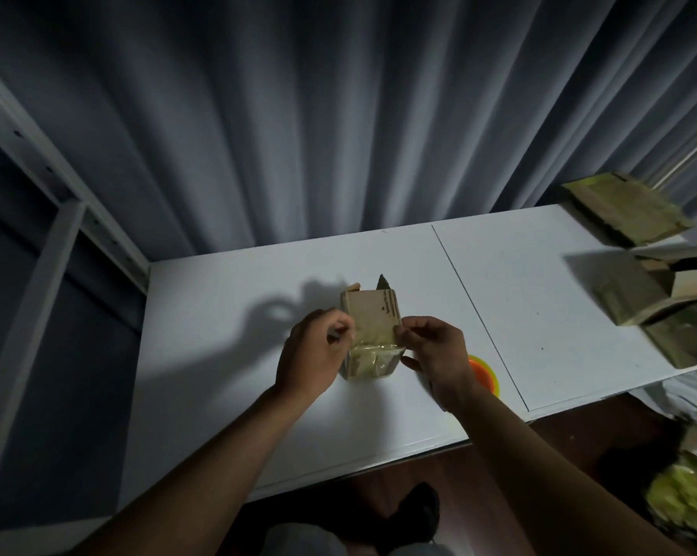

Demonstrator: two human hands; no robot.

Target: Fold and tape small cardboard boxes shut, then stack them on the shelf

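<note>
A small brown cardboard box (pixel 373 319) stands on the white table (pixel 226 355), near the middle, with shiny clear tape across its near face. My left hand (pixel 312 365) pinches the box's left edge with curled fingers. My right hand (pixel 435 355) pinches its right edge between thumb and fingertips. A flap stands up at the box's far side. An orange and yellow tape roll (pixel 485 373) lies on the table, half hidden behind my right wrist.
Several flattened and half-open cardboard boxes (pixel 636 292) are piled at the table's right end. A white metal shelf frame (pixel 46 218) stands at the left. Grey curtains hang behind the table. More packaging (pixel 688 499) lies low at the right, above a dark floor.
</note>
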